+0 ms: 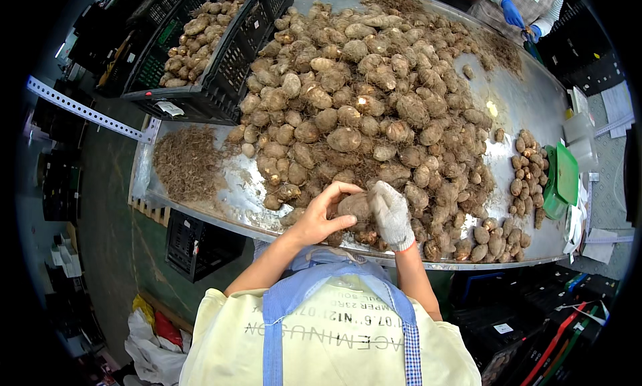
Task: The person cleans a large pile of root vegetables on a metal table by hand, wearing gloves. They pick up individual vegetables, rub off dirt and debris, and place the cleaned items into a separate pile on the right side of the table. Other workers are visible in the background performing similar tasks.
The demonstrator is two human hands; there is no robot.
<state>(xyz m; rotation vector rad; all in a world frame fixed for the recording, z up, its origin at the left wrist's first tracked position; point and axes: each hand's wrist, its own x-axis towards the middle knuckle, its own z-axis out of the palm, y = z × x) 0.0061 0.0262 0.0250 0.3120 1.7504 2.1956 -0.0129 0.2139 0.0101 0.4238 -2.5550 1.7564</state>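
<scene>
A brown, hairy taro corm (354,207) is held between my two hands at the near edge of the big taro pile (346,105). My bare left hand (326,213) curves around its left side, thumb and forefinger against the skin. On its right side rests my right hand (391,215), in a grey knit glove with an orange cuff. The glove covers the corm's right end, and its fingers are partly hidden. More taro lies right beside and beyond both hands, some with fibrous roots and pale cut spots.
A black plastic crate (220,70) of taro stands at the back left. Loose root fibre (185,163) is heaped before it on the metal table (241,200). Sorted small taro (526,170) lies right, beside a green container (559,180). Across the table a person's blue-gloved hand (511,12) shows.
</scene>
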